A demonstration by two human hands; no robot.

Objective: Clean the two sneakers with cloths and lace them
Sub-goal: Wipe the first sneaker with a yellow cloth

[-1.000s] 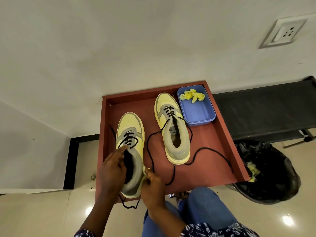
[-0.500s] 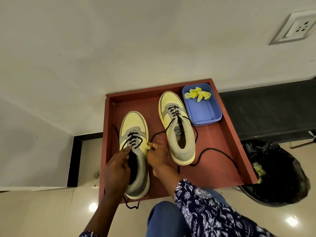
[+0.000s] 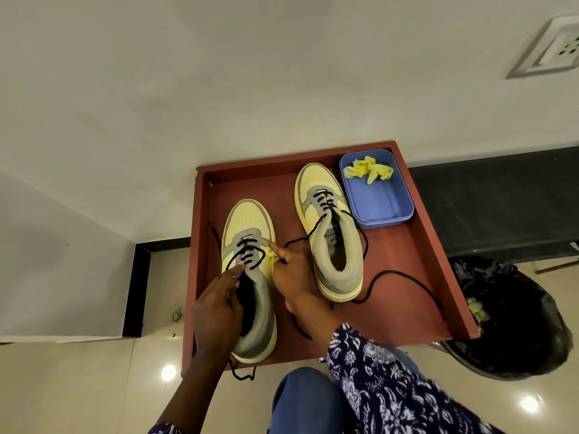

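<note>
Two yellow-and-grey sneakers stand in a red-brown tray (image 3: pixel 432 255), toes away from me. My left hand (image 3: pixel 219 305) grips the collar of the left sneaker (image 3: pixel 249 227), fingers inside its opening. My right hand (image 3: pixel 289 270) pinches a small yellow cloth (image 3: pixel 268 252) against that shoe's right side near the laces. The right sneaker (image 3: pixel 332 227) stands free, its black lace (image 3: pixel 404 277) trailing loose over the tray. A second yellow cloth (image 3: pixel 368 172) lies crumpled in a blue tub (image 3: pixel 380 208).
The tray sits against a pale wall. A black bin bag (image 3: pixel 513 321) with yellow scraps stands at the tray's right. A dark bench (image 3: pixel 495 198) runs to the right behind it. My knees in blue trousers are below the tray.
My right hand has moved with the cloth from the left sneaker's heel up its right side to beside the laces. My left hand has kept its grip on the collar.
</note>
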